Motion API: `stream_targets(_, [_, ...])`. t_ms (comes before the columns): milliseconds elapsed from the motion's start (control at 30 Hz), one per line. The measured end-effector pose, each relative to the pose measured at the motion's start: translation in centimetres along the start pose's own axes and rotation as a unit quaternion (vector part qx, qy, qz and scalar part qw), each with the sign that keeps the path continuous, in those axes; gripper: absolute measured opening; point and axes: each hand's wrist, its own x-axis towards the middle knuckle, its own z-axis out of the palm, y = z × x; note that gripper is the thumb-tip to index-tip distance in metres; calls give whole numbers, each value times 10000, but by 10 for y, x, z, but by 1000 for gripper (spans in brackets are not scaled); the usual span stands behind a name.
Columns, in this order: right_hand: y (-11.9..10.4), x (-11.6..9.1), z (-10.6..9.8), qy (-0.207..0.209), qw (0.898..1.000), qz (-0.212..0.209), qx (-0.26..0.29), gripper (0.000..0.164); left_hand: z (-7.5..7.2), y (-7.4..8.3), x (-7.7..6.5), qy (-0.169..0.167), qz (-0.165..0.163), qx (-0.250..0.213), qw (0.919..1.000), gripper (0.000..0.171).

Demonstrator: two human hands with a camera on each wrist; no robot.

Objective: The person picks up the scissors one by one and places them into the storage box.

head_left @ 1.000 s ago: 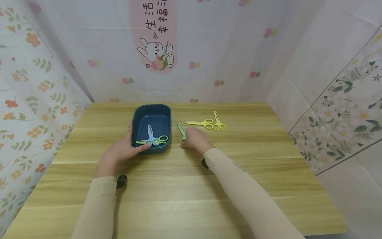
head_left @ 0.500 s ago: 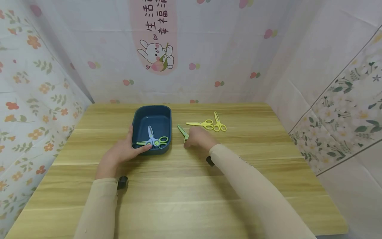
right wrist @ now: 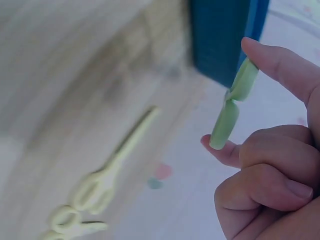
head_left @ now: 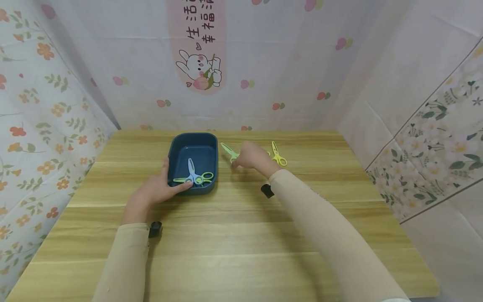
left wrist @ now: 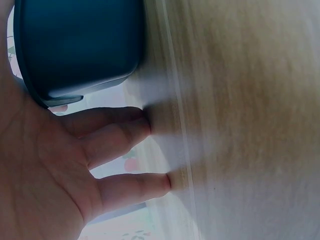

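My left hand rests against the near-left corner of a dark blue box, thumb over the front rim. Its other fingers stretch straight down beside the wall in the left wrist view. Between the thumb and index finger of my right hand, a pair of green scissors is pinched by the handles, raised above the table, blades toward the box. Inside the box, blue scissors lie across green ones. Two yellow pairs lie right of the box: one pair of scissors is mostly hidden by my right hand in the head view.
The other yellow scissors lie at the right, close to the first pair. A wood-grain table carries everything. A printed curtain hangs behind its far edge, and patterned sheets flank both sides.
My right hand has moved away from me with the green scissors, which have lifted off the table and shifted slightly left. It now covers most of one yellow pair. The left hand stays put.
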Motion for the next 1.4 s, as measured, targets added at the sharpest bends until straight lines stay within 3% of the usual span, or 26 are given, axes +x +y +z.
stream_targets(200, [-30, -10, -13, 40, 9998, -132, -149, 59, 1, 0, 1, 17, -16, -74, 10000, 141])
stream_targets(400, [-56, -13, -10, -40, 9966, -644, -508, 56, -1, 2, -1, 19, -22, -135, 9999, 140])
stream_targets(633, [-78, -13, -1, -117, 9847, -1134, -1321, 23, -3, 3, -3, -47, -83, -96, 9999, 140])
stream_targets(733, [-83, -11, 5, -135, 9792, -1187, -1638, 14, -2, 3, -3, -57, -62, -101, 9999, 139])
stream_targets(933, [-89, -3, 19, -8, 9674, -1359, -2138, 11, -3, 4, -2, -76, -58, -52, 9999, 139])
stream_targets(1400, [-91, -1, 22, 269, 9627, -1448, -2270, 11, -2, 2, 0, 38, -7, 0, 10000, 139])
